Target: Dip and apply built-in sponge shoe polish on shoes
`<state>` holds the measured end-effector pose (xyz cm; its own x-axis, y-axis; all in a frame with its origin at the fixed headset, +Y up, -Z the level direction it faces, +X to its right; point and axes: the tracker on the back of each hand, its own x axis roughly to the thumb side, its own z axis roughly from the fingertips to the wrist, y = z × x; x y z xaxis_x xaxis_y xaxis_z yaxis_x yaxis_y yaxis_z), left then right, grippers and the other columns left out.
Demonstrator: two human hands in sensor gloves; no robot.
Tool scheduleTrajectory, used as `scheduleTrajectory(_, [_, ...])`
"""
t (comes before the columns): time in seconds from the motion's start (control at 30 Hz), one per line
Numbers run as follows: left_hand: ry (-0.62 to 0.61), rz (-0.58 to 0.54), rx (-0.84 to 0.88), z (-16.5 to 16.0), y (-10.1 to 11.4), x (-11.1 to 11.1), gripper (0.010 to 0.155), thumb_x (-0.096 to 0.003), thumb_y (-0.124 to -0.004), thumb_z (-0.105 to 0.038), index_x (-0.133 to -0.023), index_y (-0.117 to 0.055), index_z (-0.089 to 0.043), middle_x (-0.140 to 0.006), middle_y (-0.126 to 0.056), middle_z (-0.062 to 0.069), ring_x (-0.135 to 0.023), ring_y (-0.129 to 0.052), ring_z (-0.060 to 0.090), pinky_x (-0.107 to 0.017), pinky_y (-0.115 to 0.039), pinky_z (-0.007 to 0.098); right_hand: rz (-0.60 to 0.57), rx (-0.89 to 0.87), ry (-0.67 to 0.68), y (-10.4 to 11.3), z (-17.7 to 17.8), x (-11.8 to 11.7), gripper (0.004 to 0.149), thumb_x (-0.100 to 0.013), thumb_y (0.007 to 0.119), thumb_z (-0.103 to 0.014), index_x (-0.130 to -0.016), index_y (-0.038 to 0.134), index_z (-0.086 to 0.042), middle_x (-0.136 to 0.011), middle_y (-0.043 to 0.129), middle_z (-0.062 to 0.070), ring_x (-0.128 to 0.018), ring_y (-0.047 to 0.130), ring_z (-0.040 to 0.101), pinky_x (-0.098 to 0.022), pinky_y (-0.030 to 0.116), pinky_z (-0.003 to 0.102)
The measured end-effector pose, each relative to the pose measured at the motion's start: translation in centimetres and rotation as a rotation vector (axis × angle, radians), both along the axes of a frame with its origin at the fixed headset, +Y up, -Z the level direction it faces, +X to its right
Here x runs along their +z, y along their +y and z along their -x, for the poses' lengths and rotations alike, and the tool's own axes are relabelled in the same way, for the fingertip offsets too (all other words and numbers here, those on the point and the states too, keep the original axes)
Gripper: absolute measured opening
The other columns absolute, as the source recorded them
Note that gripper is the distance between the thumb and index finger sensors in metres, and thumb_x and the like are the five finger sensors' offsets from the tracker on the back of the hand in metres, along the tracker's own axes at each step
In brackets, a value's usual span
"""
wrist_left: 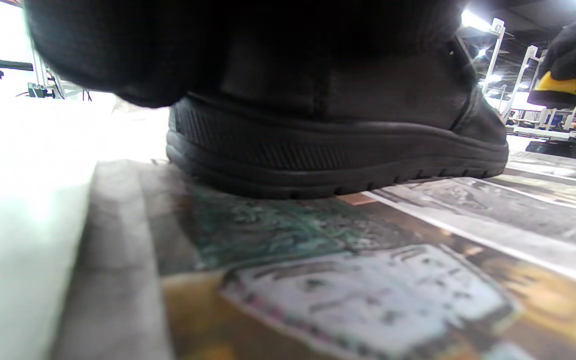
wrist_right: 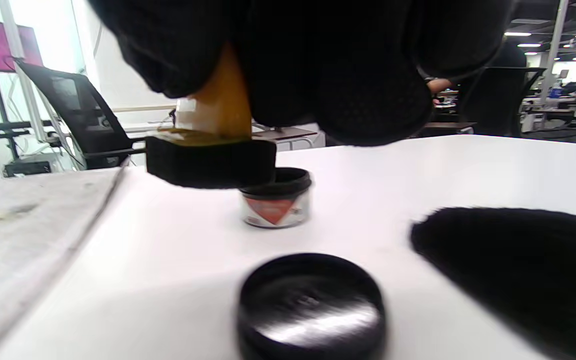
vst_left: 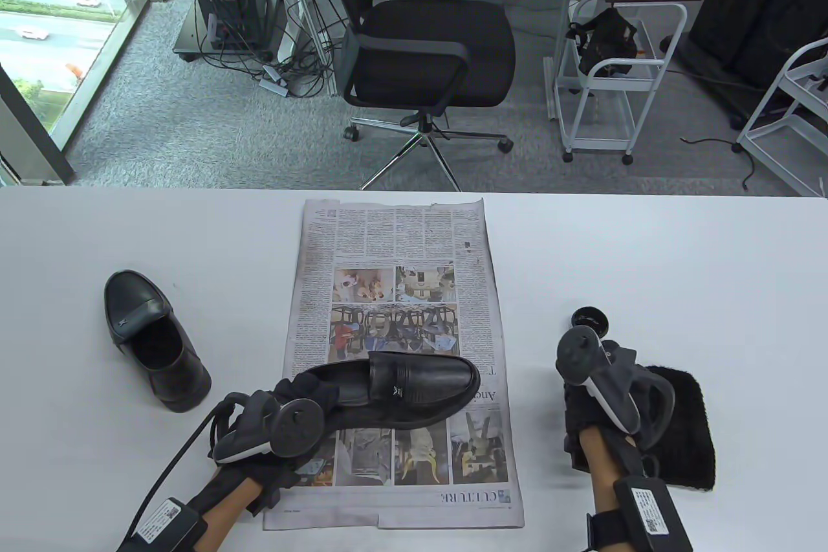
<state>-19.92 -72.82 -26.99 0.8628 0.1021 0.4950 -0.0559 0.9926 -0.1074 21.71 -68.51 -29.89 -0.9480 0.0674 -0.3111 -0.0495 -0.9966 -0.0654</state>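
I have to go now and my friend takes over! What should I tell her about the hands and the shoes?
Left hand: grips the heel end of the shoe lying on the newspaper.
Right hand: holds the sponge applicator above the table, near the open polish jar.
The jar's lid lies on the table in front of the jar; a black cloth lies to the right. The second shoe waits on the left, off the paper.
Done: jar opened, shoe steadied.
Left: whether the sponge is dipped cannot be told; polish both shoes.

Black loafer (vst_left: 401,387) sideways on newspaper (vst_left: 401,241).
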Motion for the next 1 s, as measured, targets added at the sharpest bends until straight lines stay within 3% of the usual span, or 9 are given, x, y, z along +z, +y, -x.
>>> scheduleTrajectory(0.43, [0.001,-0.001,-0.001,0.0,0.0,0.0,0.051,-0.0609,-0.062,-0.048,-0.101,-0.055,-0.017,-0.091,-0.057,0.008,-0.065,-0.083,0.045,-0.052,-0.074,0.060,0.088,0.057,-0.010,-3.0,-1.2,0.4,0.045,-0.041,0.080,-0.035,-0.082,0.082,-0.016,-0.066,0.094,0.011,-0.053,0.097,0.032,-0.058,0.072,0.062])
scheduleTrajectory(0.77, [0.000,0.003,0.001,0.0,0.1,0.0,0.055,-0.0610,-0.062,-0.048,-0.105,-0.053,-0.016,-0.094,-0.057,0.010,-0.066,-0.083,0.045,-0.052,-0.075,0.060,-0.076,-0.066,0.071,3.0,1.3,2.0,0.065,-0.044,0.072,-0.050,-0.100,0.065,-0.018,-0.093,0.080,0.021,-0.077,0.086,0.047,-0.063,0.059,0.073])
scheduleTrajectory(0.87, [0.000,-0.001,-0.001,0.0,0.1,0.0,0.055,-0.0609,-0.062,-0.048,-0.105,-0.054,-0.016,-0.095,-0.057,0.010,-0.066,-0.084,0.045,-0.052,-0.076,0.060,-0.144,-0.060,0.122,3.7,3.4,2.9,0.072,-0.043,0.066,-0.055,-0.104,0.060,-0.017,-0.099,0.076,0.021,-0.084,0.081,0.050,-0.063,0.057,0.075])
scheduleTrajectory(1.0, [-0.002,0.015,0.017,0.2,0.5,0.0,0.056,-0.0608,-0.060,-0.049,-0.107,-0.056,-0.017,-0.098,-0.060,0.012,-0.067,-0.087,0.045,-0.052,-0.078,0.059,-0.189,-0.094,0.172,3.0,5.8,4.2,0.080,-0.043,0.060,-0.061,-0.107,0.051,-0.014,-0.105,0.068,0.023,-0.092,0.071,0.055,-0.064,0.053,0.077])
